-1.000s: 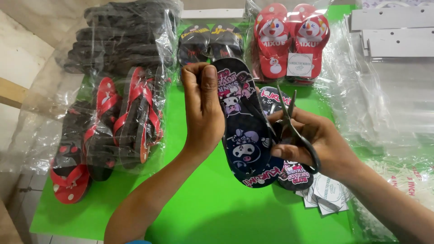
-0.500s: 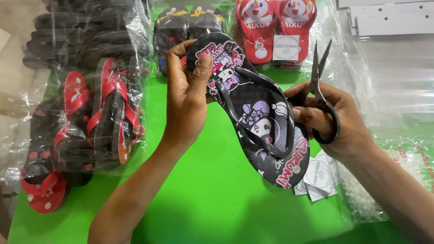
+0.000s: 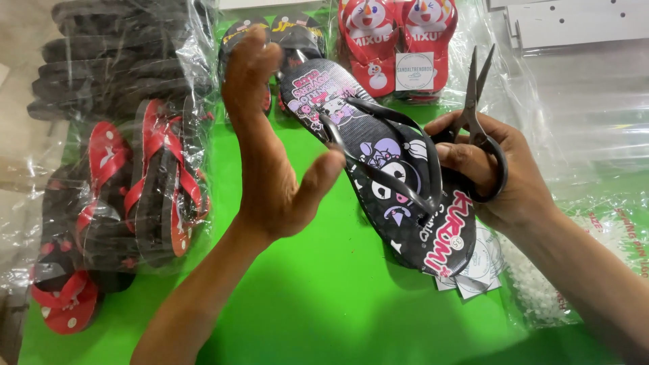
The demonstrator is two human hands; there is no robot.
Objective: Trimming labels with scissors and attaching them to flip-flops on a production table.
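Observation:
A black flip-flop [image 3: 378,155] with cartoon prints and pink lettering lies tilted over the green table [image 3: 324,297], toe end away from me. My right hand [image 3: 514,182] grips black scissors [image 3: 473,115], blades pointing up and slightly apart, and its fingers rest against the flip-flop's right edge. My left hand [image 3: 270,169] hovers to the left of the flip-flop with fingers spread, holding nothing. Its thumb points at the strap.
Bagged red-and-black sandals [image 3: 155,182] and a stack of black ones [image 3: 115,61] fill the left side. Red snowman-print sandals [image 3: 395,40] lie at the back. Round paper tags [image 3: 480,263], a bag of small white bits [image 3: 534,290] and clear plastic bags [image 3: 595,122] sit at the right.
My left hand has let go of the flip-flop's toe end and opened beside it. The flip-flop has tilted lower toward the table, and my right hand with the scissors stays put.

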